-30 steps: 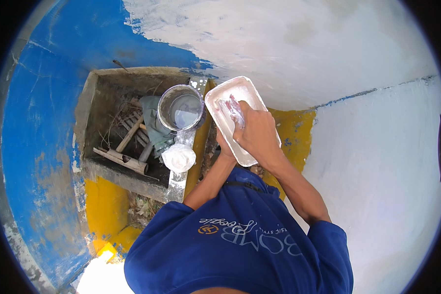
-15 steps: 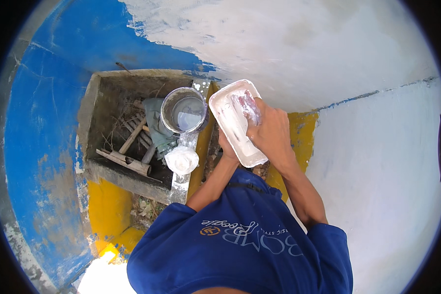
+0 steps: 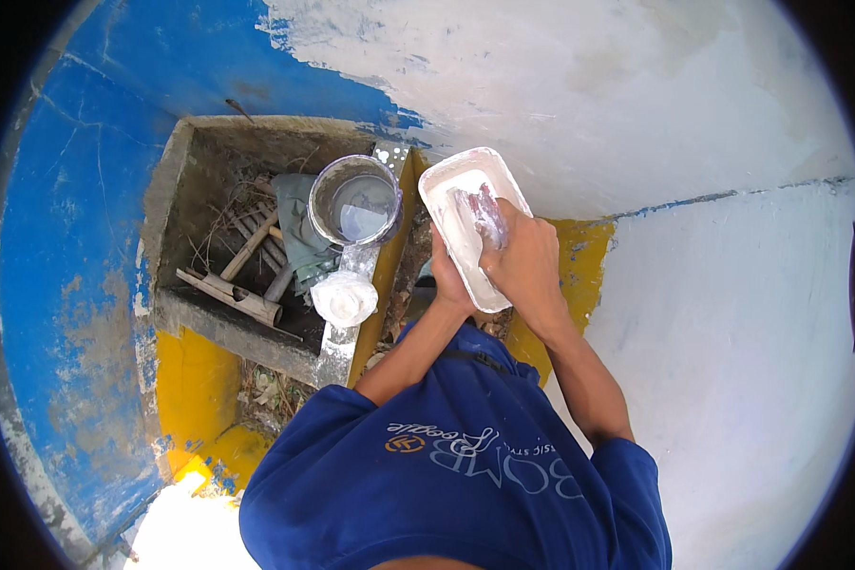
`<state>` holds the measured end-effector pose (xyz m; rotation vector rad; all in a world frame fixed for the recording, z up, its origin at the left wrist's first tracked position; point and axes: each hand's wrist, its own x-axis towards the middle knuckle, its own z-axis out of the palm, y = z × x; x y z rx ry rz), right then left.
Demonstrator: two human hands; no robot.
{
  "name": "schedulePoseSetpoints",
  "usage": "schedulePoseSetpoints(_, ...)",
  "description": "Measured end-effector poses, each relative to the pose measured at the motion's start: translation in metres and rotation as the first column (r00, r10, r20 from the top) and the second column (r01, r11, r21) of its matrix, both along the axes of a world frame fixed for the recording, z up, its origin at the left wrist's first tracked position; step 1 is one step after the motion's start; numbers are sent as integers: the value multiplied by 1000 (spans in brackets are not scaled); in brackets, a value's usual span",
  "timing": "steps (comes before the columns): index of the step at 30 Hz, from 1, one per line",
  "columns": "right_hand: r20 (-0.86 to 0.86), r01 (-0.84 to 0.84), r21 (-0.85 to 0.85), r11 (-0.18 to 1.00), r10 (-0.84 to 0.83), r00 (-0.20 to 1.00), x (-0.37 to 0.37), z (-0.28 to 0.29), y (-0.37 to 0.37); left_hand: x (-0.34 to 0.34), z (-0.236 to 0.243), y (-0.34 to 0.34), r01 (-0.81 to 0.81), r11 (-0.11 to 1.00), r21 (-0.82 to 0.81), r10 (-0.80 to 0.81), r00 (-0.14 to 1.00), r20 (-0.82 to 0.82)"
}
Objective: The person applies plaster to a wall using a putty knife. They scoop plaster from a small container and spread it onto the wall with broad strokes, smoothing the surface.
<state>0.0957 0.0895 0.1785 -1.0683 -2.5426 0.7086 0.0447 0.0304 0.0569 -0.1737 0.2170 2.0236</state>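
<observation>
Grip, R hand [image 3: 525, 255]: closed on a paste-smeared tool [image 3: 487, 217], thumb one side, fingers other; exact tool type n/a, hand + smears hide it. L hand [image 3: 449, 274] closed on L side of white tray [image 3: 429, 188], fingers underneath out of view. Tray is held up in front of torso, long axis tilted, w/ white paste [image 3: 468, 182] inside; tool sits in the paste. Pose: both forearms up from lower edge, elbows bent, R wrist over tray's R rim, blocking view of that side. L of tray: bucket [image 3: 329, 193] w/ greyish liquid on paint-spotted ledge [image 3: 336, 353], white lump [image 3: 344, 300] just below it. Further L, concrete trough [image 3: 233, 337] w/ bamboo pieces [image 3: 240, 300] + grey-green cloth [image 3: 301, 226]. Blue/white wall [image 3: 541, 104] beyond tray.
</observation>
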Motion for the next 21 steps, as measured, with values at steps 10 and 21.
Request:
schedulePoseSetpoints(10, 138, -18, -22, 1000, 21, 990, 0, 14, 0, -7, -5, -7, 24, 991, 129, -9, 992, -122)
schedulePoseSetpoints(21, 13, -115, 14, 993, 115, 993, 8, 7, -4, -9, 2, -9, 11, 995, 95, 5, 986, -169)
